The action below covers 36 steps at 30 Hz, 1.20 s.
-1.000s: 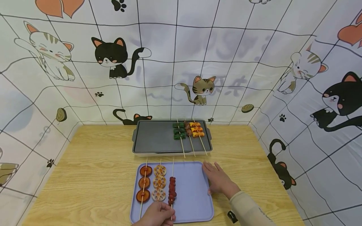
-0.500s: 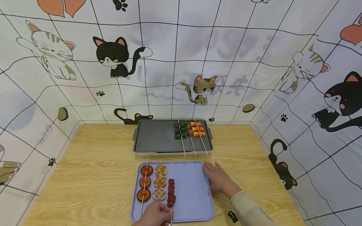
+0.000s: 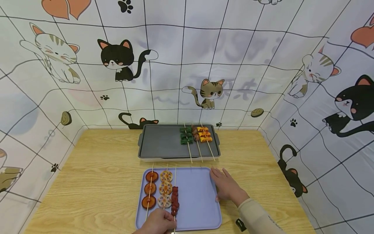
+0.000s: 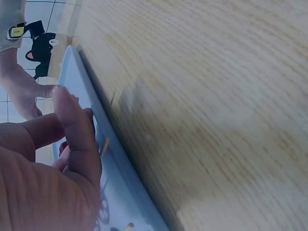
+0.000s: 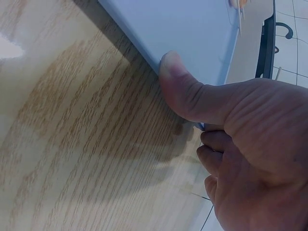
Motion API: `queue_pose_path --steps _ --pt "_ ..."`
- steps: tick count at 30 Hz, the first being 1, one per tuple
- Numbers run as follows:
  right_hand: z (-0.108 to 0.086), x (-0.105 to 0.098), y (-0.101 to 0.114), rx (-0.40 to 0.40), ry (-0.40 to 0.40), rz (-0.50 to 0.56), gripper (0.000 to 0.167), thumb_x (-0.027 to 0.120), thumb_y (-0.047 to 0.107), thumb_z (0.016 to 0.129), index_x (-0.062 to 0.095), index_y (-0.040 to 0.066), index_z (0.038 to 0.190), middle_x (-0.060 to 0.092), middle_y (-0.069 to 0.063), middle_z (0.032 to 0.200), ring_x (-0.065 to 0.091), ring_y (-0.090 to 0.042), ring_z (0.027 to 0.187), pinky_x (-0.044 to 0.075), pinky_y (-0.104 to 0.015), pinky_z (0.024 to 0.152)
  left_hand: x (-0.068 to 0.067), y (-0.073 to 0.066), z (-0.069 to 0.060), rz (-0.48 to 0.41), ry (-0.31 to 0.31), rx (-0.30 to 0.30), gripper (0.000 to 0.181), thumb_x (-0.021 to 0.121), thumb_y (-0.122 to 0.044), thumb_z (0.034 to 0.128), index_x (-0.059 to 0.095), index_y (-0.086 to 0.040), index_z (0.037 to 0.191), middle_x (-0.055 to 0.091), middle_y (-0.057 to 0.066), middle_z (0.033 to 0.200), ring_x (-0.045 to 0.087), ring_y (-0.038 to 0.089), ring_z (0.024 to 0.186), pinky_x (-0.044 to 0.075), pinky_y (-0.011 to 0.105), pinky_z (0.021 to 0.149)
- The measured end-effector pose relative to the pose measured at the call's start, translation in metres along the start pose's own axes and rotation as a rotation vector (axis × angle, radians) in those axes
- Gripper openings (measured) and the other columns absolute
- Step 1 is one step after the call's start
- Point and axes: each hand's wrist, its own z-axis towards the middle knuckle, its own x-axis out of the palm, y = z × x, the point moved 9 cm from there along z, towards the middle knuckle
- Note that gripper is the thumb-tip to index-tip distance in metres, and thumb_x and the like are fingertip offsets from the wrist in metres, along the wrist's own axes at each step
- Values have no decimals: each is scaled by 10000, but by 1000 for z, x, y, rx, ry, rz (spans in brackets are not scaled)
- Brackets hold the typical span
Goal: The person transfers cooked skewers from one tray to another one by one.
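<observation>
Left hand (image 3: pixel 158 222) pinches red skewer (image 3: pixel 174 201) by its bare lower end, likely best hold, probably light, stiff; right hand (image 3: pixel 227 188), fingers outstretched, touches tray (image 3: pixel 199 204).

- I count three tray skewers (image 3: pixel 175 199), one in the grip!
- One tray (image 3: pixel 198 201) beneath it!
- Three griddle skewers (image 3: pixel 195 134), one griddle (image 3: pixel 160 143) beyond!
- Two hands (image 3: pixel 157 221)!

left hand (image 3: pixel 159 221) pinches red skewer (image 3: pixel 174 200) | right hand (image 3: pixel 226 187) touches tray (image 3: pixel 200 201)
</observation>
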Motion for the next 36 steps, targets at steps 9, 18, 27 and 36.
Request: queue_pose_path --steps 9,18,27,36 --pt "-1 2 0 -5 -1 -6 1120 928 254 568 347 -21 1485 322 -164 1578 305 -322 1469 170 -499 1247 -5 1 2 52 25 -19 113 705 -154 839 738 -47 830 662 -36 693 545 50 578 474 197 539" --pt "-1 1 0 -2 0 -7 1117 927 256 568 350 -18 1485 323 -163 1578 303 -320 1470 170 -503 1247 -23 -9 -8 53 45 9 156 659 -166 875 745 -38 853 682 6 745 583 36 528 529 203 496" --pt "-1 -1 0 -5 -1 -10 1097 924 266 583 360 -21 1479 332 -168 1572 319 -327 1461 177 -508 1243 -71 -19 -1 -120 -10 52 292 582 -236 962 716 23 989 720 30 831 624 66 599 561 230 489" --pt "-3 -3 -1 -1 0 13 965 890 267 674 403 -20 1456 407 -165 1529 377 -321 1427 198 -502 1240 -144 -18 8 -91 -238 99 352 558 -271 991 666 40 1115 710 89 908 668 156 733 604 295 605"
